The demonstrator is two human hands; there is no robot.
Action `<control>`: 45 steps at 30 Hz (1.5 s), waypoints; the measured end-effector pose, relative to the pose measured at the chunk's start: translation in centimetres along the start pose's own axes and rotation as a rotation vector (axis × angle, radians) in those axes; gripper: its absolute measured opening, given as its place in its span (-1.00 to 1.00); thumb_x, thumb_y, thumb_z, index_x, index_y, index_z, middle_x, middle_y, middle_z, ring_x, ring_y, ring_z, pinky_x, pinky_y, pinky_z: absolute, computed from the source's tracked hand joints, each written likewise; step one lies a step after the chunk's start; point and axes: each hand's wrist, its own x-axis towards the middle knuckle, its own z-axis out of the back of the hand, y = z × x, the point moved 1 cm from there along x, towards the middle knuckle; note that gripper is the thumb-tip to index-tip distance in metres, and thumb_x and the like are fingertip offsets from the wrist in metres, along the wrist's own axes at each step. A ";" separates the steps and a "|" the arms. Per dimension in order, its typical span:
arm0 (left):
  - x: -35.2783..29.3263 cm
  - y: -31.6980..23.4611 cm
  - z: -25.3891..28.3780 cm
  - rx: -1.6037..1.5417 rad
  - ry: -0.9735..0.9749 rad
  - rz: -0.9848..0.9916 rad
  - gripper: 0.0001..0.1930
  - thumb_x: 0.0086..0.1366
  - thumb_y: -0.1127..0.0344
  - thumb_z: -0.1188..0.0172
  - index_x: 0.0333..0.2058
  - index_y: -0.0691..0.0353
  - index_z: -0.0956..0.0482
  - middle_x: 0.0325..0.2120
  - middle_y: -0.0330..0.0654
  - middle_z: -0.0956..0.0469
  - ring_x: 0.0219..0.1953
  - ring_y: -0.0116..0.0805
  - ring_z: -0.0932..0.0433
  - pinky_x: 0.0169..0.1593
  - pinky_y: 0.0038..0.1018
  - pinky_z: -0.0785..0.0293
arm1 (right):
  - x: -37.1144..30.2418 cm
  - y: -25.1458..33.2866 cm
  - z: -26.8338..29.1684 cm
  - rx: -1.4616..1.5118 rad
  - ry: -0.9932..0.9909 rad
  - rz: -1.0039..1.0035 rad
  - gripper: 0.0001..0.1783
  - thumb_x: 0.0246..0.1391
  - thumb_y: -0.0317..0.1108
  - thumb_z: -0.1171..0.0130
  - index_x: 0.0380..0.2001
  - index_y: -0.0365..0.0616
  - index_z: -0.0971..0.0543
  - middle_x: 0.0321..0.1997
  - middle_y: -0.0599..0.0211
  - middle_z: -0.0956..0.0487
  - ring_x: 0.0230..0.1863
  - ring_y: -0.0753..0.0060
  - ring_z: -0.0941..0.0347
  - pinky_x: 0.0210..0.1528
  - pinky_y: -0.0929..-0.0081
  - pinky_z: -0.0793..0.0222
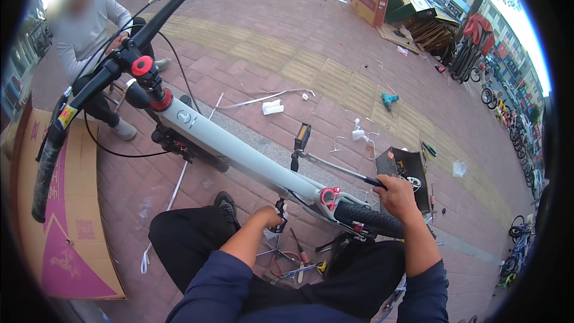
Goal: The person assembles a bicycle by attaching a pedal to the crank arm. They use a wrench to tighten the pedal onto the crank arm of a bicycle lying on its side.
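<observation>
A light grey bicycle [233, 149] stands in front of me, handlebar at the far left and rear tyre [375, 220] at the right. My right hand [396, 196] is closed round the handle of a long wrench [341, 168]. The wrench's other end meets the crank side of the far pedal [303, 136], which has an amber reflector; the exact contact is too small to tell. My left hand [269, 218] grips the near black pedal [278, 225], its fingers partly hidden. Near the rear tyre, a red seat clamp [329, 197] rings the open seat tube.
A toolbox [385, 154] stands beyond the rear tyre, with green-handled pliers [429, 148] beside it. A teal power drill [389, 100] lies farther off. Tools, including a screwdriver [302, 253], lie between my legs. Flattened cardboard [78, 203] is at left, near a seated person [89, 30].
</observation>
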 end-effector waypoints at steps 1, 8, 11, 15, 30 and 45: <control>2.8 1.4 -2.6 0.015 -0.011 0.001 -0.31 0.02 -0.11 -0.47 -0.14 0.48 -0.66 -0.13 0.22 -0.68 -0.02 0.07 -0.68 0.08 -0.22 -0.60 | 0.2 -0.6 -0.7 0.029 0.004 -0.001 -0.68 0.08 -0.25 -0.39 -0.08 -0.04 -0.67 -0.31 0.06 -0.67 -0.27 -0.10 -0.60 -0.20 0.11 -0.49; 7.0 3.5 -11.4 -0.200 -0.058 0.251 0.06 -0.04 0.05 -0.54 0.34 0.32 -0.12 0.24 0.07 -0.42 0.28 0.16 -0.44 0.31 -0.15 -0.43 | 1.8 -0.6 -1.5 0.015 0.049 0.070 -0.45 -0.01 -0.39 -0.43 0.12 -0.03 -0.61 -0.40 0.13 -0.60 -0.34 -0.03 -0.58 -0.26 0.23 -0.47; 4.4 0.7 -8.8 -0.161 -0.047 0.332 -0.06 0.02 0.10 -0.50 0.30 0.29 -0.20 0.24 0.08 -0.42 0.29 0.11 -0.44 0.32 -0.14 -0.42 | 0.8 0.3 0.5 -0.083 0.126 0.004 -0.49 -0.01 -0.40 -0.42 0.08 0.01 -0.63 -0.41 0.14 -0.60 -0.35 -0.04 -0.58 -0.27 0.16 -0.45; 6.5 3.2 -9.1 -0.154 -0.111 0.324 -0.20 0.08 0.16 -0.46 0.25 0.25 -0.29 0.25 0.06 -0.41 0.31 0.07 -0.41 0.33 -0.16 -0.39 | 1.2 3.1 4.6 -0.214 0.177 0.032 -0.62 0.01 -0.27 -0.41 -0.04 0.14 -0.64 -0.52 0.22 -0.59 -0.46 -0.02 -0.57 -0.41 0.06 -0.41; -6.5 5.9 14.2 -0.037 0.420 -0.116 -0.49 -0.10 0.06 -0.59 -0.25 0.31 -0.72 -0.32 -0.04 -0.69 -0.25 -0.20 -0.68 -0.16 -0.27 -0.60 | 11.1 -1.6 -6.8 -0.476 0.755 0.071 -0.72 0.00 -0.31 -0.16 -0.22 0.04 -0.75 -0.29 0.04 -0.72 -0.17 -0.07 -0.68 -0.10 0.05 -0.59; 7.5 0.2 -15.8 -0.123 0.044 -0.251 -0.50 -0.03 0.10 -0.43 -0.18 0.37 -0.71 -0.18 0.17 -0.70 -0.09 0.04 -0.71 -0.01 -0.17 -0.63 | 12.4 13.2 3.9 -0.073 0.426 0.330 -0.50 0.11 -0.46 -0.10 0.14 0.03 -0.65 -0.50 0.05 -0.59 -0.43 -0.15 -0.56 -0.36 0.01 -0.44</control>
